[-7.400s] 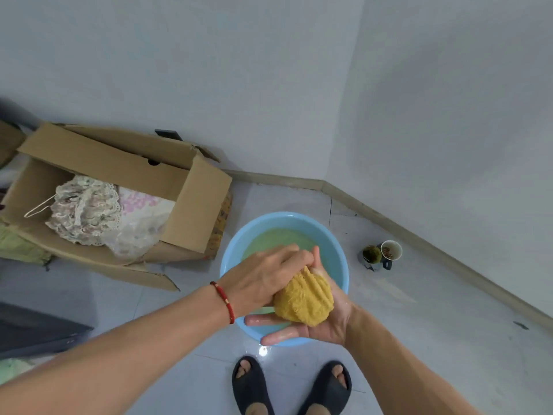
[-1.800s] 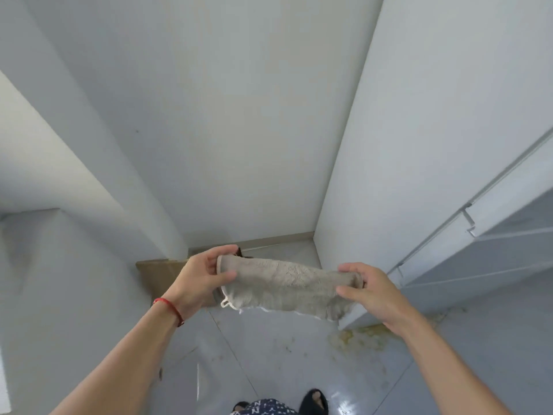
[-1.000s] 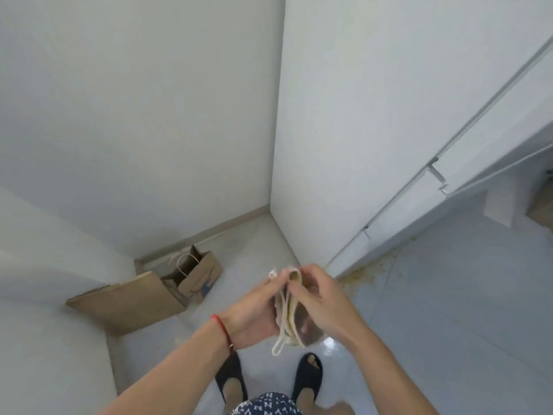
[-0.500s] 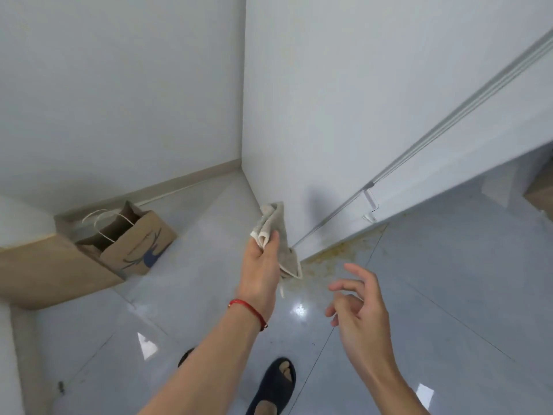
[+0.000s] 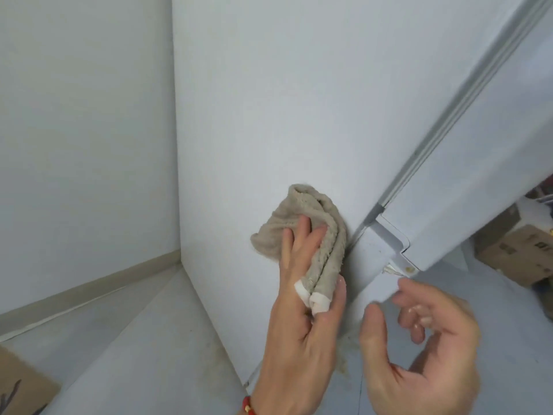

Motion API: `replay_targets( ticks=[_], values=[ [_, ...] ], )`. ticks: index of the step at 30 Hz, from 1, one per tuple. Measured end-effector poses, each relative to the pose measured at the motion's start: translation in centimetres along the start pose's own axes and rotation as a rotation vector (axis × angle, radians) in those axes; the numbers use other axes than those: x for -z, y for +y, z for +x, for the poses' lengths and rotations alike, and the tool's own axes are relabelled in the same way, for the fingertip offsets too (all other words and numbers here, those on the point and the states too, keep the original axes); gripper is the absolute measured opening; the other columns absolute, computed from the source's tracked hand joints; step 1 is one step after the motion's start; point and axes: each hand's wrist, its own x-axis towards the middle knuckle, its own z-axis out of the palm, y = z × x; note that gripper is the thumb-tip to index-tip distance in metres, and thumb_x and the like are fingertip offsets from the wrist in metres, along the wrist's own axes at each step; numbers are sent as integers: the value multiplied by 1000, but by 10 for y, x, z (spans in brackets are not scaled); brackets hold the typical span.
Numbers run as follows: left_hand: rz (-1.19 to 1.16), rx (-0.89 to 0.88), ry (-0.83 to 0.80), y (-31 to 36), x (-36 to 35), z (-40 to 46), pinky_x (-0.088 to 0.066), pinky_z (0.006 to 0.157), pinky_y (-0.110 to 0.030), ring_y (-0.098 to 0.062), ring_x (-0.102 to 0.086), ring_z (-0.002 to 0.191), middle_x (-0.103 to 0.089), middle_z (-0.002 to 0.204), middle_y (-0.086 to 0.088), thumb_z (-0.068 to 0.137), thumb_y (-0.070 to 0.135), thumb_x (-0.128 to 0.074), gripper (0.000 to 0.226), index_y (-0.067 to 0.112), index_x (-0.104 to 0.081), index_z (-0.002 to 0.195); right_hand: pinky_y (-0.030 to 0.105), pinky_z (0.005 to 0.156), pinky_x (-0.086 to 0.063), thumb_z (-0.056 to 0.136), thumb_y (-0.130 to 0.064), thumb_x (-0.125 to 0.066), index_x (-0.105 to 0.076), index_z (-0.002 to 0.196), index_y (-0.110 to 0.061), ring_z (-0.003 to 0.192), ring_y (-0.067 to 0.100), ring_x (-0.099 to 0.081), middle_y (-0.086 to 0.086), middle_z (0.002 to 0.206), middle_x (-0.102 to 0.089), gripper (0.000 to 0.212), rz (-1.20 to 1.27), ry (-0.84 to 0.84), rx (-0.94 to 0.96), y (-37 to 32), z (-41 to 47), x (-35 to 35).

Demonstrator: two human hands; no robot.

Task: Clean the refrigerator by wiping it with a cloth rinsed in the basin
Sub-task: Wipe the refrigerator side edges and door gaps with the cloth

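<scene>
- Beige terry cloth, folded into a thick wad, sits flat against the white side panel of the refrigerator, low down, just beside the door seam.
- Left hand presses it there: fingers straight over the fold, thumb tucked against the white-hemmed edge, so it is a press and pinch together.
- Right hand hangs free near the lower door hinge, fingers loosely curled, holding nothing (slightly blurred).
- Step in hand, my read: wiping the lower side panel. To do it well I'd keep the palm flat, use long overlapping strokes, and work toward the seam where grime collects.
- Panel looks smooth, hard, matte white; cloth is nubby, soft, probably damp (cannot confirm wetness).
- Grey ribbed door gasket runs diagonally up the right; its grooves likely need a fingertip through the cloth.
- Yellowish stain on the glossy floor at the fridge foot; not the fridge, but the base near it likely needs attention.
- Basin not in view.
</scene>
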Motion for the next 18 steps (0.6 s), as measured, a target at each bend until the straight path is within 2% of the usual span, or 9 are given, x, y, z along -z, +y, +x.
replay_targets(
  ticks=[2, 4, 6, 7, 9, 10, 12, 15, 18],
  values=[
    [21, -61, -20, -6, -1, 11, -10, 129, -38, 6, -2, 154, -16, 161, 39, 99, 50, -44, 52, 68, -29, 145, 10, 70, -38, 88, -26, -65, -62, 111, -37, 70, 7, -49, -21, 93, -58, 26, -19, 33, 36, 6, -2, -4],
    [39, -85, -25, -17, 2, 21, -4, 127, -32, 12, -1, 152, -16, 158, 44, 102, 48, -43, 50, 66, -30, 147, 7, 70, -37, 86, -32, -65, -60, 108, -46, 71, 4, -49, -19, 86, -57, 27, 4, 70, 39, 13, -2, -10],
    [57, -75, -51, -17, 5, 21, -5, 128, -31, 15, -4, 150, -18, 155, 48, 102, 57, -42, 46, 64, -29, 145, 6, 71, -37, 83, -31, -71, -55, 106, -55, 73, 4, -48, -14, 84, -55, 37, -11, 153, 80, 15, -3, -14],
    [68, -7, -53, -16, 7, 22, -8, 129, -33, 14, -7, 150, -22, 154, 47, 96, 65, -42, 50, 64, -28, 144, 6, 71, -37, 82, -28, -74, -53, 106, -58, 74, 5, -48, -10, 84, -54, 44, -30, 165, 78, 19, -2, -17],
    [86, -19, -72, -5, 9, 21, -13, 129, -36, 12, -11, 151, -23, 159, 40, 88, 72, -40, 65, 59, -28, 150, 9, 71, -38, 85, -25, -76, -51, 107, -54, 75, 9, -49, -7, 86, -58, 44, -4, 205, 85, 20, -4, -19],
    [65, -83, -100, 3, 6, 23, -11, 130, -36, 13, -8, 151, -20, 160, 39, 94, 72, -38, 64, 55, -25, 154, 12, 71, -38, 89, -26, -77, -51, 108, -48, 74, 12, -49, -7, 89, -61, 39, 41, 209, 79, 20, -6, -17],
    [57, -235, -135, 22, -5, 33, -3, 130, -36, 17, 2, 149, -9, 160, 44, 103, 58, -36, 57, 53, -18, 156, 16, 69, -39, 93, -27, -73, -52, 110, -40, 73, 18, -49, -8, 94, -64, 30, 104, 188, 44, 25, -5, -13],
    [167, -440, -214, 44, -20, 38, 6, 129, -42, 16, 13, 148, -1, 154, 53, 105, 41, -35, 53, 61, -13, 149, 25, 66, -42, 92, -25, -61, -56, 104, -39, 72, 20, -51, -4, 89, -63, 19, 142, 200, 6, 19, -1, -4],
    [209, -546, -225, 31, -21, 29, 2, 128, -51, 11, 12, 151, -2, 153, 54, 106, 36, -37, 55, 59, -15, 151, 20, 66, -41, 93, -31, -54, -60, 101, -33, 72, 19, -52, -11, 83, -59, 10, 96, 209, 52, 14, 10, -3]
  ],
)
